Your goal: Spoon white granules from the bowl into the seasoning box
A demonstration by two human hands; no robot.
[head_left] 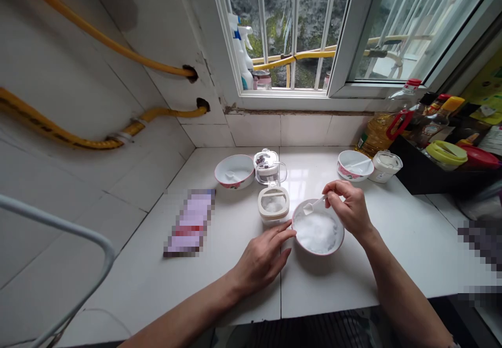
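My right hand (347,207) pinches the handle of a small white spoon (308,209) over a bowl (340,237) of white powder. The spoon's scoop hangs above the upper left part of the powder (317,233). My left hand (266,254) has its fingers apart, with the fingertips touching the bowl's left side. Just left of the bowl stands a square jar (273,217) with its clear lid (271,173) raised, and some white powder shows inside it.
Behind the open jar is a lidded jar (266,160). A floral bowl (234,172) holds a white spoon at the left; another bowl (355,166) and a white jar (386,166) stand at the back right. An oil bottle (382,128) and a blurred purple packet (191,222) lie further out.
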